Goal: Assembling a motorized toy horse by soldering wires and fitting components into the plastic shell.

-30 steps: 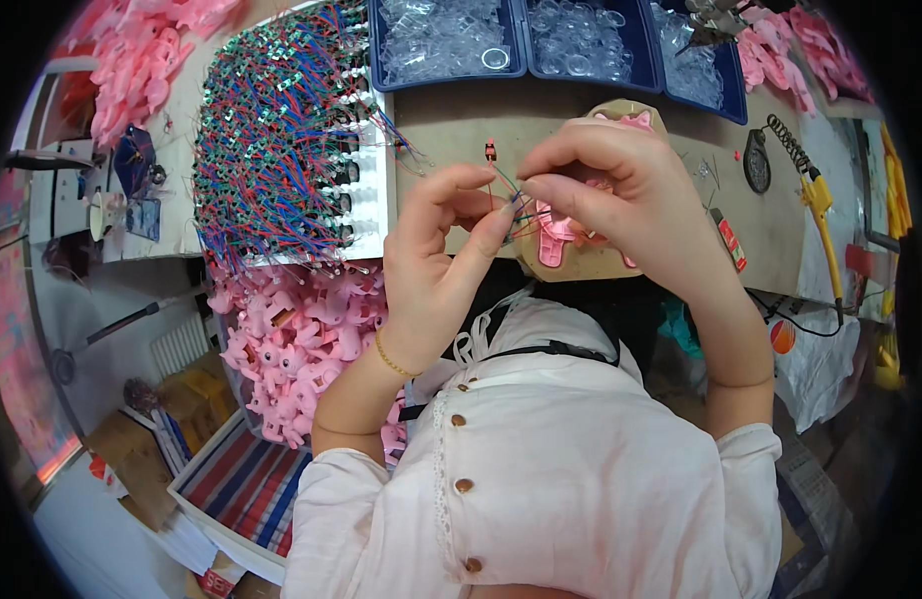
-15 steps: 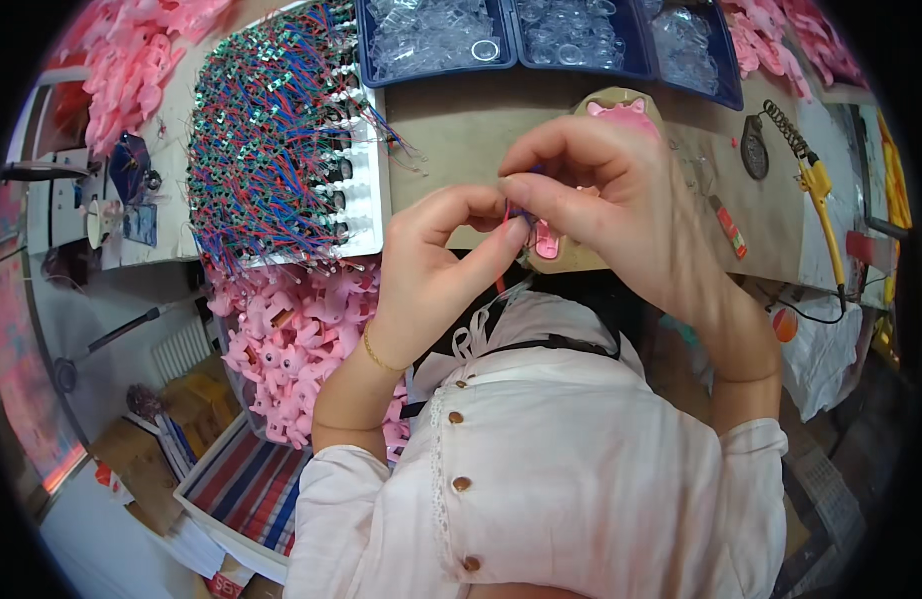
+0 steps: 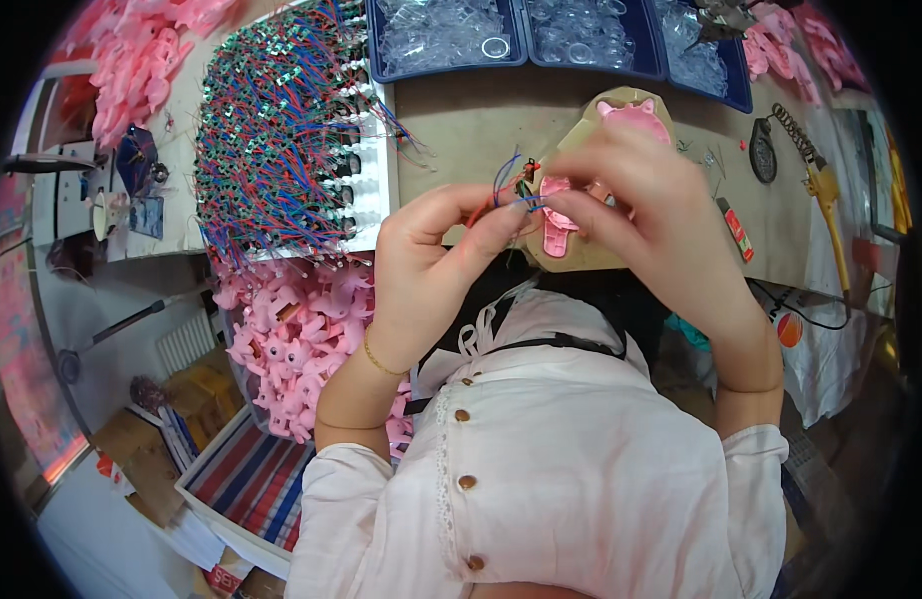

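The left hand [image 3: 426,240] pinches the thin wires [image 3: 500,186], thumb against finger, over the desk [image 3: 446,125], beside the pink plastic part [image 3: 557,240]. The right hand [image 3: 652,190], half curled near them, is blurred; I cannot tell its grip. Pulling 1 wire too hard may break it. Marks on the small red object [image 3: 735,231] are unreadable.

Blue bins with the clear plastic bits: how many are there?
3 along the top: left bin, middle bin, right bin. More may hide beyond the edge.
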Demonstrator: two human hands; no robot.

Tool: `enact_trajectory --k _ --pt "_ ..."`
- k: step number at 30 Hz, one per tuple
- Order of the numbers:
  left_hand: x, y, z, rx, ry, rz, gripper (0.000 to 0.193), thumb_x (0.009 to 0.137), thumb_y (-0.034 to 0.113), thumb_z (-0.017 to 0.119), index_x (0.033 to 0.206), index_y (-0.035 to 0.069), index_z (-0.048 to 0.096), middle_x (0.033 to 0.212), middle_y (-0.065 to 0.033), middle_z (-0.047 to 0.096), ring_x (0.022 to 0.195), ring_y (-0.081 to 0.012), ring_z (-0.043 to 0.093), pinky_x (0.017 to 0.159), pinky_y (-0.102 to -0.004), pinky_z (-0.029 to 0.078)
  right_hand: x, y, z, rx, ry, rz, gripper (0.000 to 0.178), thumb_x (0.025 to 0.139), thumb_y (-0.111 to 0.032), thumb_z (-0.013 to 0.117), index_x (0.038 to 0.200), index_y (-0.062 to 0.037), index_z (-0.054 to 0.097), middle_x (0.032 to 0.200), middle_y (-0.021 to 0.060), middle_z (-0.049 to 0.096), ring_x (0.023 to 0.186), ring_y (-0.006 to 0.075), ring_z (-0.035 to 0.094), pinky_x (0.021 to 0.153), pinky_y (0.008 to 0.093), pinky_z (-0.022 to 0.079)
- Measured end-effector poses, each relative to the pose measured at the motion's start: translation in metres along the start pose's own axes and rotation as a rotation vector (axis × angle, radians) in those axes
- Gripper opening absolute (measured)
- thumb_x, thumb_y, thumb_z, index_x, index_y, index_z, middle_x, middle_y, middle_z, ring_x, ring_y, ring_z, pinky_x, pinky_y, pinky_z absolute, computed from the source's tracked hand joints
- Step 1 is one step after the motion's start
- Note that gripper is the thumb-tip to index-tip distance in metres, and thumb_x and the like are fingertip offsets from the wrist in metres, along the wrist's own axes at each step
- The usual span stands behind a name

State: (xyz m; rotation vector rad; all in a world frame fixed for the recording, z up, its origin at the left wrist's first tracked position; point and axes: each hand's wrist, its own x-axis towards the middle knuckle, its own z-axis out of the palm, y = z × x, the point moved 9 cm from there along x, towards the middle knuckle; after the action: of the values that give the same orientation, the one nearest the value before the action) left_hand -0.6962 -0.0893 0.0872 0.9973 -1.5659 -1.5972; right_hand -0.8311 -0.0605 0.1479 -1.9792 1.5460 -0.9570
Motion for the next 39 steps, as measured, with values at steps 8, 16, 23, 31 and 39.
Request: enact_trajectory --k 8,16,23,31,39 --pt "0.0 -0.008 -0.006 -0.314 0.087 -0.038 0.024 0.089 0.016 0.059 0.101 -0.004 0.062 0.091 -0.0086 0.066 0.082 -0.0124 0.061 0.075 -0.0245 0.048 -0.042 -0.039 0.044 -0.15 -0.432 -0.191 0.019 0.07 -0.003 0.067 0.088 -0.0032 0.06 0.08 0.007 0.057 0.072 0.0251 0.056 0.064 0.0384 0.043" --pt "-0.002 -0.01 0.004 -0.589 -0.163 -0.117 0.019 0.09 0.015 0.058 0.096 -0.003 0.061 0.087 -0.0082 0.064 0.08 -0.0137 0.06 0.076 -0.0266 0.048 0.0 -0.032 -0.003 -0.379 0.04 -0.213 0.026 0.069 -0.003 0.068 0.094 -0.002 0.062 0.092 0.0115 0.06 0.075 0.024 0.06 0.065 0.0317 0.047" --pt "-0.003 -0.006 0.002 -0.562 -0.054 -0.063 0.016 0.089 0.012 0.058 0.095 -0.003 0.059 0.084 -0.0078 0.063 0.08 -0.0132 0.06 0.076 -0.0266 0.049 0.004 0.017 0.019 0.409 -0.112 0.17 0.016 0.081 -0.007 0.06 0.096 0.0004 0.063 0.084 0.0051 0.062 0.073 0.0129 0.06 0.058 0.0274 0.045" --pt "-0.001 0.01 0.003 -0.109 -0.142 0.053 0.009 0.082 0.008 0.064 0.083 -0.001 0.064 0.111 -0.0118 0.057 0.101 -0.0175 0.054 0.088 -0.0296 0.04 -0.001 0.032 0.007 0.461 0.058 0.234 0.023 0.088 -0.016 0.055 0.092 0.0043 0.065 0.101 0.0113 0.062 0.086 0.0114 0.059 0.068 0.0235 0.046" --pt "-0.003 -0.01 -0.006 -0.296 -0.112 -0.172 0.009 0.082 0.003 0.06 0.086 -0.004 0.064 0.082 -0.0091 0.064 0.077 -0.0148 0.059 0.072 -0.0256 0.047 0.015 0.022 0.059 0.631 -0.127 0.268 0.032 0.087 -0.021 0.055 0.109 0.0017 0.059 0.111 0.0156 0.056 0.099 0.0247 0.056 0.086 0.0331 0.044"
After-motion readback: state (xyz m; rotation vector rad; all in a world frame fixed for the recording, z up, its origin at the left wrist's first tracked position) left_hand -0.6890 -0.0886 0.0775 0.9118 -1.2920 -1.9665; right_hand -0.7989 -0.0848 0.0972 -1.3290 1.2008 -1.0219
